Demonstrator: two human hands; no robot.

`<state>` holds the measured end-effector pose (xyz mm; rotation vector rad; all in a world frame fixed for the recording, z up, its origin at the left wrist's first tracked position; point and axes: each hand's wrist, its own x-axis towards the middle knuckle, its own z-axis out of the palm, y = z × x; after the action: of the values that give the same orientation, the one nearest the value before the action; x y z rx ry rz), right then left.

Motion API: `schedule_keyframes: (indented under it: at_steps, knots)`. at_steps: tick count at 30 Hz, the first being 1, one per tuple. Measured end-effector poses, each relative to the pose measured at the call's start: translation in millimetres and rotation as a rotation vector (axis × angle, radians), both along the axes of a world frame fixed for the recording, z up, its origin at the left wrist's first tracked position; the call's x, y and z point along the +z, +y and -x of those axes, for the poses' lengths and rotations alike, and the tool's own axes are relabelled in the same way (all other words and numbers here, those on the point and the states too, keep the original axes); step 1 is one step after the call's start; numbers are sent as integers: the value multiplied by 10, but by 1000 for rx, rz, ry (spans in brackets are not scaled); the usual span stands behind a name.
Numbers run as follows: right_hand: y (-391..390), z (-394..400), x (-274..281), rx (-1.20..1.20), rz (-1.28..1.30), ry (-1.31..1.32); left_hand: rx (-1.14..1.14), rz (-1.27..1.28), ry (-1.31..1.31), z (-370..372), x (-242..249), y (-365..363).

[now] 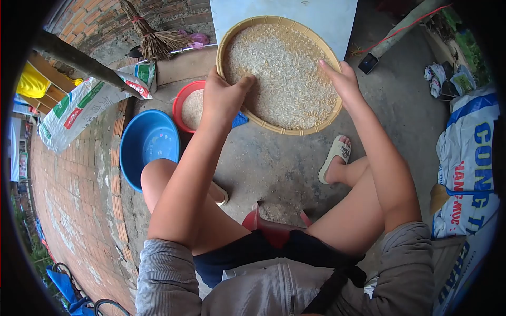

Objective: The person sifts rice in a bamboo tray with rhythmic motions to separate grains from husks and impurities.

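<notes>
A round winnowing basket (274,131) of woven yellow-tan material is held up in front of me, spread with pale rice grains (284,73) and some yellower husks near its edges. My left hand (225,96) grips the basket's left rim, thumb lying over the inside. On the right rim, my right hand (341,81) holds on with the thumb on top and the other fingers hidden underneath. Left of the basket, a red basin (178,105) with rice in it sits on the floor. A larger blue basin (124,152) stands just nearer to me.
A straw broom (158,43) leans at the back left. Printed sacks lie at the left (87,108) and stand at the right (466,163). A white board (337,21) is behind the basket. Wooden poles (87,62) rise on both sides. Beneath me is a red seat (274,234).
</notes>
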<state>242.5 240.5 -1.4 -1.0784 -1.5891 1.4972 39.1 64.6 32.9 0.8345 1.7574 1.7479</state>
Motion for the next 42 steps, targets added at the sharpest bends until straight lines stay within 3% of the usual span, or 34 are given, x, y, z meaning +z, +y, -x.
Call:
schedule_keyframes:
  at_steps: [3, 5, 8, 11, 14, 16, 18, 19, 22, 24, 26, 28, 30, 33, 36, 38, 40, 41, 42]
  knots:
    - [-45, 41, -162, -80, -22, -162, -38, 71, -61, 169, 193, -58]
    - [-302, 110, -8, -49, -60, -211, -31, 231, -158, 409, 284, -114]
    - [-511, 152, 268, 1, -75, -265, 43, 226, -276, 531, 308, -101]
    - [-262, 97, 204, -8, -46, -120, 70, 223, -228, 397, -54, -26]
    - [190, -20, -47, 51, -23, -172, 21, 259, -166, 100, -140, -16]
    - [145, 13, -72, 23, -53, -250, -23, 362, -203, 293, -197, 38]
    - [-164, 75, -10, -65, -302, -349, 34, 321, -414, 458, -191, 59]
    - [-218, 78, -65, -55, -361, -247, 67, 338, -423, 477, -155, 58]
    - [-190, 21, 96, -88, -236, -355, 123, 257, -330, 312, -284, 67]
    - [50, -47, -7, -110, -164, -376, 104, 397, -283, 31, -179, -37]
    - [190, -52, -102, 21, 2, -398, 73, 284, -312, 0, -269, -66]
    - [-84, 44, -94, -27, -89, -465, 46, 335, -280, 216, -200, -109]
    - [-393, 130, -47, -63, -183, -538, 104, 225, -363, 480, -142, -124]
    - [-579, 154, 103, -162, -324, -266, 137, 256, -427, 622, -173, -58]
    - [-103, 1, 96, -162, -212, -335, 238, 191, -171, 104, -427, -33]
    - [119, -58, -12, -87, -286, -394, 147, 361, -405, -72, -348, -98]
    - [118, 34, 1, -54, -33, -429, 137, 399, -421, 84, -283, -62]
    - [-10, 102, -93, -105, -151, -518, 153, 447, -329, 230, -222, -78]
    - [-252, 190, 3, -88, -172, -575, 188, 315, -369, 465, -431, -31]
